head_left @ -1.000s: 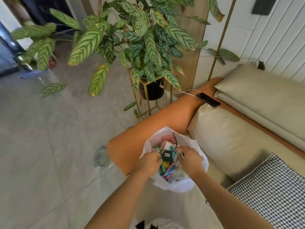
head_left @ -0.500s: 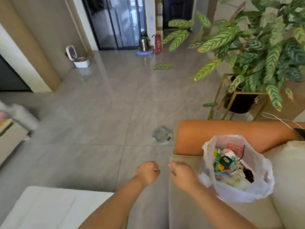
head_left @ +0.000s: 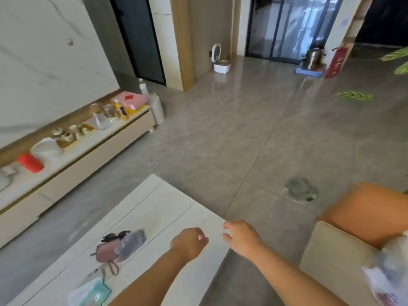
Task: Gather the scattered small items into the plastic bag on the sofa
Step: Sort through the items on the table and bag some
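The white plastic bag (head_left: 388,272) shows blurred at the right edge on the cream sofa seat (head_left: 331,257). My left hand (head_left: 189,241) hovers over the white coffee table (head_left: 154,208) with fingers loosely curled and nothing in it. My right hand (head_left: 240,237) hangs past the table's right corner, fingers relaxed and empty. On the table lie a pink pouch (head_left: 107,252), a grey packet (head_left: 132,241), a black item (head_left: 114,236) and a teal packet in clear wrap (head_left: 90,293).
An orange sofa arm (head_left: 364,208) stands at the right. A round greyish object (head_left: 301,191) lies on the tiled floor. A low cabinet (head_left: 72,155) along the left wall carries jars, a red case and a pink box.
The view swung left from the bag and plant to the coffee table. Both hands left the bag and moved left, now over the table's corner.
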